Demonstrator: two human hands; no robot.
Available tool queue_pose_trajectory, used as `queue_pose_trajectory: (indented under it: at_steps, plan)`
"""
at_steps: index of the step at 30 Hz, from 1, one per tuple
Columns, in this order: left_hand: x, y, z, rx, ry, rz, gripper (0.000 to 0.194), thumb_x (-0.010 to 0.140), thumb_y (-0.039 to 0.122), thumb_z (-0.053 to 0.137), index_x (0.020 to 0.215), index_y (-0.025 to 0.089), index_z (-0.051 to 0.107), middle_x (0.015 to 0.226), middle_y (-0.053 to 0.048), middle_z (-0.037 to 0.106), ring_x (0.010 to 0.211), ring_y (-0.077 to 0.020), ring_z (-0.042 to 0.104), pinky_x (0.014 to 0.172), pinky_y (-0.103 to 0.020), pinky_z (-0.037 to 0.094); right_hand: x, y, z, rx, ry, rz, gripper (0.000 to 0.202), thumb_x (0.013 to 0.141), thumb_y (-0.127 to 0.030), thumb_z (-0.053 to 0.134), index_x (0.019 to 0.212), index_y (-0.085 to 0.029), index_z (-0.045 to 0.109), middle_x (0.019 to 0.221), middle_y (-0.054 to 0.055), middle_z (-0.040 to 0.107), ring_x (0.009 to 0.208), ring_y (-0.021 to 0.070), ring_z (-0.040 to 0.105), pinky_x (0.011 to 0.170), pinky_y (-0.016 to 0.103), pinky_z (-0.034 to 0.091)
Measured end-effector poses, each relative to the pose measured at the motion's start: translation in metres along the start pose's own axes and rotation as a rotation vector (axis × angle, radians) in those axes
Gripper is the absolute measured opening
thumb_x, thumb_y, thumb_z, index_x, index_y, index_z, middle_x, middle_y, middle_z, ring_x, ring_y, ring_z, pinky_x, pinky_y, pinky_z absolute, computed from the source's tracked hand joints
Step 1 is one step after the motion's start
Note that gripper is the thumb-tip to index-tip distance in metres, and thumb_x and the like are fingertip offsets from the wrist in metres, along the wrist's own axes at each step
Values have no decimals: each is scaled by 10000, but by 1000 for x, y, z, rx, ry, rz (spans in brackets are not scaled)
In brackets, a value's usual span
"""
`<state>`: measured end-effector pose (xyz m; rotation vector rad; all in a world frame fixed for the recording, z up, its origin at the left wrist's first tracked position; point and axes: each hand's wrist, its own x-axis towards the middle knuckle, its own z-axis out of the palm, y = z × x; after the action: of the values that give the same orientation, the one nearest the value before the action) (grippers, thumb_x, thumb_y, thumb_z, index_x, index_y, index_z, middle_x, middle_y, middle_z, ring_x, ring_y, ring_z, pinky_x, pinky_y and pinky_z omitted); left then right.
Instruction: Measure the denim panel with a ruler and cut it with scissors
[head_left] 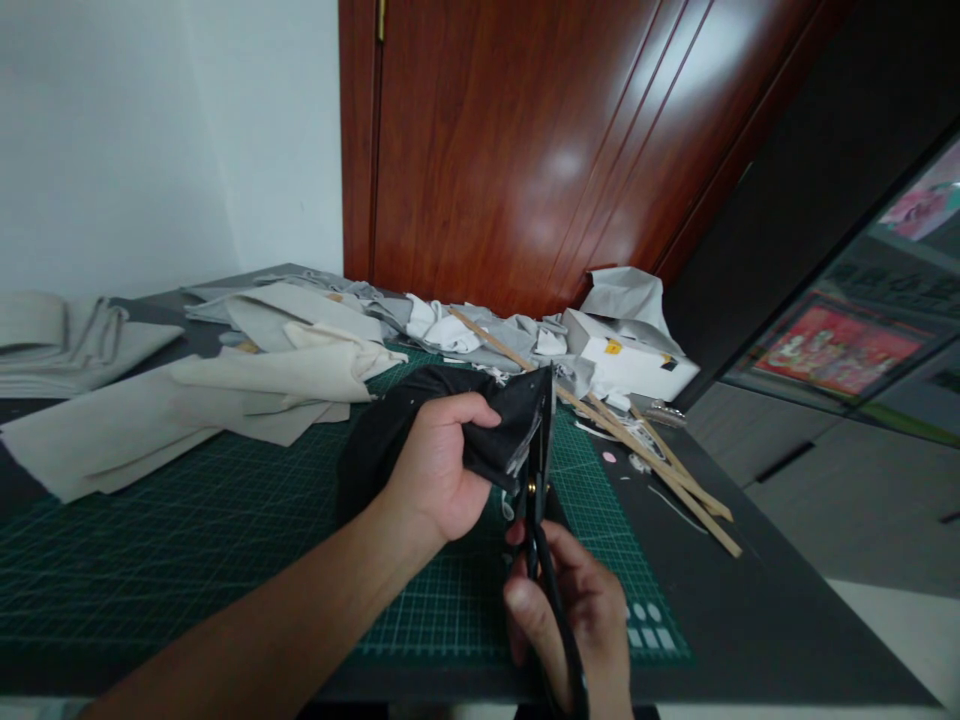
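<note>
My left hand [442, 465] is closed on a piece of black fabric [397, 420], thumb on top, holding it above the green cutting mat [247, 530]. The fabric's right edge looks frayed, with pale threads. In my right hand [577, 610] is a pair of black-handled scissors [541, 500], fingers and thumb in the handles. The blades point away from me and lie along the fabric's right edge. Whether fabric is between the blades I cannot tell. A small pale loop of thread or scrap shows just left of the scissors' pivot.
Cream fabric pieces [292, 365] lie at the left back, near folded fabric [60, 345]. Grey and white scraps [450, 330] line the back edge. A white box [630, 355] stands at the right back. Wooden strips [675, 480] lie on the right, with threads nearby.
</note>
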<state>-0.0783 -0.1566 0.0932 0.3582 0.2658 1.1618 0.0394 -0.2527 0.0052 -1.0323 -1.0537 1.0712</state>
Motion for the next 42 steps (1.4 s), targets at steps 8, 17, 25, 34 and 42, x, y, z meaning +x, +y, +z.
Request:
queue_pose_trajectory:
  at_steps: [8, 17, 25, 34, 42]
  plan:
    - [0, 4, 5, 234, 6, -161, 158, 873, 92, 655, 753, 78, 756, 691, -114, 772, 513, -171, 686, 539, -275, 582, 2, 0, -9, -9, -15, -3, 533, 680, -603, 932, 996, -214, 751, 573, -84, 522, 421, 60, 385, 408, 185, 280]
    - [-4, -7, 10, 164, 33, -53, 202, 911, 175, 634, 795, 102, 782, 729, -125, 788, 635, -232, 756, 669, -352, 624, 0, -2, -5, 20, -34, 11, 564, 652, -643, 934, 975, -222, 744, 564, -78, 538, 421, 62, 387, 415, 185, 284]
    - [-6, -7, 15, 42, -4, 74, 160, 901, 144, 664, 796, 114, 782, 725, -88, 795, 717, -235, 788, 822, -385, 645, -1, 8, -1, 42, -73, -19, 633, 638, -680, 927, 1029, -216, 747, 617, -74, 491, 485, 86, 376, 447, 219, 289]
    - [-6, -4, 15, -1, -56, 128, 148, 913, 139, 654, 839, 112, 779, 692, -70, 782, 775, -238, 799, 840, -363, 648, 1, 22, -2, 34, -118, -83, 654, 655, -703, 905, 1072, -225, 747, 603, -72, 476, 491, 97, 340, 451, 232, 249]
    - [-6, -7, 14, 27, -68, 92, 179, 940, 170, 643, 853, 108, 787, 781, -96, 809, 788, -239, 800, 859, -385, 642, 0, 13, -3, 53, -126, -54, 650, 628, -700, 928, 1062, -246, 759, 622, -72, 472, 511, 101, 350, 453, 232, 255]
